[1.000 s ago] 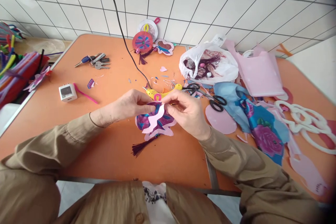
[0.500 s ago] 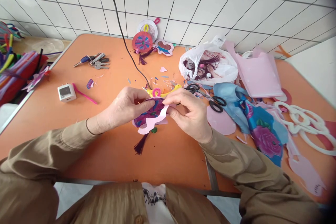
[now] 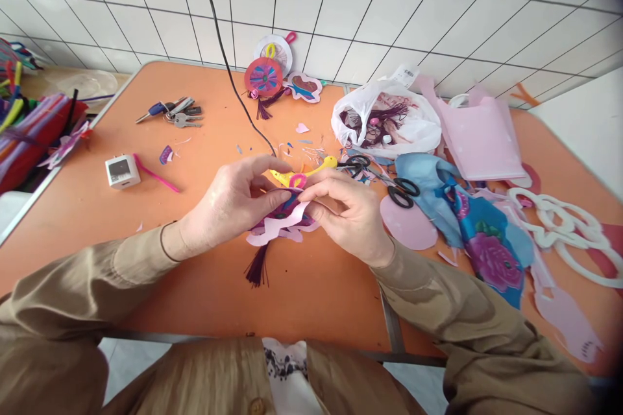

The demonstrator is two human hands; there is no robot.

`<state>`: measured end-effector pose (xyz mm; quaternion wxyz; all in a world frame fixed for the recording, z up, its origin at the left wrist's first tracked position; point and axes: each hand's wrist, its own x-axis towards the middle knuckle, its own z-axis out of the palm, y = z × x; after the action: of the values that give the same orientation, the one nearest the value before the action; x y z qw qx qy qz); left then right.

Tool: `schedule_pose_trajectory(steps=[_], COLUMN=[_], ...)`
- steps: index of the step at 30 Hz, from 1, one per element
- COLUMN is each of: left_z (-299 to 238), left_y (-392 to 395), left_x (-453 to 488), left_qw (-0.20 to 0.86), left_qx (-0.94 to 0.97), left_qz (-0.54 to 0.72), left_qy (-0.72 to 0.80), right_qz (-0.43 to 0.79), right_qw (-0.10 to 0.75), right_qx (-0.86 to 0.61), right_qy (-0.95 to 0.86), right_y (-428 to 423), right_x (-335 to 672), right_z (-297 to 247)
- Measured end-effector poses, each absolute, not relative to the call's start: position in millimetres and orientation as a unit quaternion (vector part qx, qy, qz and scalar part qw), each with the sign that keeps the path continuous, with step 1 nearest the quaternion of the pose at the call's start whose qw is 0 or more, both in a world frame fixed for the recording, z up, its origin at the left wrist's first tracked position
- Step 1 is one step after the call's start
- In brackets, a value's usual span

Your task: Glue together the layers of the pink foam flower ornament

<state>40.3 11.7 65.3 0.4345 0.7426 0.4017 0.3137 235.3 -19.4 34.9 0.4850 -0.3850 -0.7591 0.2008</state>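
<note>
Both my hands meet over the middle of the orange table (image 3: 204,285). Between them is a small craft ornament (image 3: 280,224): purple patterned fabric with a wavy pink paper edge, a pink loop on top and a dark purple tassel (image 3: 256,269) hanging down. My left hand (image 3: 233,204) pinches its left side with thumb and fingers. My right hand (image 3: 348,214) pinches its right side and top. A yellow tool (image 3: 304,174) lies just behind the ornament.
Black scissors (image 3: 402,189) and blue flowered fabric (image 3: 479,233) lie to the right, with pink sheets (image 3: 479,136) and a white plastic bag (image 3: 384,120) behind. Keys (image 3: 172,113), a white cube (image 3: 121,170) and finished ornaments (image 3: 265,74) lie left and back. Pipe cleaners (image 3: 29,130) fill the far left.
The ornament has been turned from facing up to lying flatter and lower toward the table. Both hands closed in tighter around it and the tassel swung under my left hand.
</note>
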Motion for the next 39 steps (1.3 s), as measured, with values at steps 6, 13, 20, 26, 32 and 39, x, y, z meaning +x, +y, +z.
schedule_pose_trajectory(steps=[6,13,20,26,32,39], left_z=[62.7,62.2,60.0,56.6,52.8,45.7], left_y=[19.2,23.3,22.1,21.4,21.8,19.4], left_x=[36.0,35.6,36.0,35.8,35.6,37.0], left_qw=[0.133,0.028,0.049,0.056,0.018,-0.033], left_qx=[0.901,0.919,0.923,0.929,0.926,0.913], left_qz=[0.378,0.378,0.37,0.35,0.356,0.399], left_qy=[0.165,0.108,0.099,0.107,0.123,0.083], right_qz=[0.182,0.161,0.148,0.136,0.153,0.143], right_qw=[0.484,0.493,0.484,0.462,0.478,0.477], right_qx=[-0.395,-0.386,-0.381,-0.39,-0.394,-0.394], right_qy=[-0.759,-0.763,-0.774,-0.785,-0.77,-0.772], right_y=[-21.3,-21.8,-23.1,-24.5,-23.2,-23.5], right_x=[233.3,231.7,229.3,229.1,229.3,229.9], right_z=[36.5,35.4,36.2,38.6,37.3,36.5])
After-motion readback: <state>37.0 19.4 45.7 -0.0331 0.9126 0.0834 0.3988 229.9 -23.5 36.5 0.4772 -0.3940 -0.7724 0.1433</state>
